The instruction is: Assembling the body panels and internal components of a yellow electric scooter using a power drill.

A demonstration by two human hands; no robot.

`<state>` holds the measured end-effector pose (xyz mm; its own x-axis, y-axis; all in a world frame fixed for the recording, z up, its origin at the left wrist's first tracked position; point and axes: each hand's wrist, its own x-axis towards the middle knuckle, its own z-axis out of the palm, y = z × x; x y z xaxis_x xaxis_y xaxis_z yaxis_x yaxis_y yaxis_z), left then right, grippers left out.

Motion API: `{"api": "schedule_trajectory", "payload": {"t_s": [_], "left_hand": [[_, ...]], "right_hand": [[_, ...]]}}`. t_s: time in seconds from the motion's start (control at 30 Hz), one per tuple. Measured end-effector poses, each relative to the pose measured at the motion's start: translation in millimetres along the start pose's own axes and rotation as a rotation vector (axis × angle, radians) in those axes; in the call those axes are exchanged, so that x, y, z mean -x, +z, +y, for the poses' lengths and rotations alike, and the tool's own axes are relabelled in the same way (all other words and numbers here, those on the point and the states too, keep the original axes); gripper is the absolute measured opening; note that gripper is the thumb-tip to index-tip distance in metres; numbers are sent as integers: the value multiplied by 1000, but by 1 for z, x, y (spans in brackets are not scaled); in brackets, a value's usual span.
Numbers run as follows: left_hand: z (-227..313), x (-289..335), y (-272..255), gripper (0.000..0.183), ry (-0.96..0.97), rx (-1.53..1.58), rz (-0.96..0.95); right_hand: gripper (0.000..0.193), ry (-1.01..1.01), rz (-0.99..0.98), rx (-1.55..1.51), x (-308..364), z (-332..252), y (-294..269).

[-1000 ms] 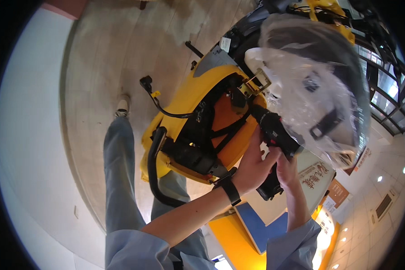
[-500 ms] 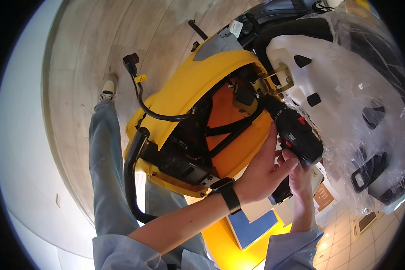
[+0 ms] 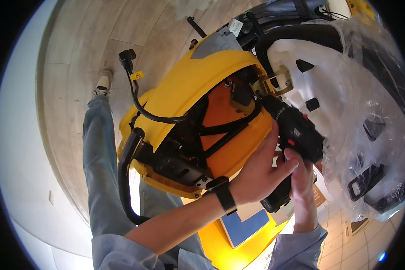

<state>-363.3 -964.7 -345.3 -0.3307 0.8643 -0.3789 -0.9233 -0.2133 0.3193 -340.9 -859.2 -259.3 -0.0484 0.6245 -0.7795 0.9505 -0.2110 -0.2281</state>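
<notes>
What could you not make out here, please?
In the head view:
Any bit on the drill: lost in shadow beside the gold-coloured bracket.
Right hand: fingers partly behind the drill and left hand.
Right foot: behind the yellow shell.
White panel: right side blurred by plastic wrap.

Prob. a veh. shop/showroom doubling as a workshop; can't tell exactly which. Workshop signs: 1 open yellow body shell (image 3: 198, 90) w/ dark inner parts exposed, 1 blk cable (image 3: 157, 118) ending in a free connector, 1 pwr drill (image 3: 297, 130), plus a lg white moulded part (image 3: 328, 85) partly under clear plastic wrap (image 3: 346, 144). Shop signs: wood-look plank flr (image 3: 85, 45), smooth white wall (image 3: 22, 135) w/ 1 sm. plate (image 3: 51, 197), tiled ceiling (image 3: 333, 249) w/ 1 vent (image 3: 357, 226), and a bright yellow surface (image 3: 229, 256) w/ 1 blue panel (image 3: 245, 227).
</notes>
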Motion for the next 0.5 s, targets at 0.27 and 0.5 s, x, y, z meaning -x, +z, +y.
{"api": "schedule_trajectory", "payload": {"t_s": [0.27,0.5], "left_hand": [[-3,2,3,89,-8,72,2],[-4,-1,2,89,-12,63,29]], "right_hand": [[34,-35,-62,69,3,7,-10],[30,-105,-36,32,-2,3,-5]]}}
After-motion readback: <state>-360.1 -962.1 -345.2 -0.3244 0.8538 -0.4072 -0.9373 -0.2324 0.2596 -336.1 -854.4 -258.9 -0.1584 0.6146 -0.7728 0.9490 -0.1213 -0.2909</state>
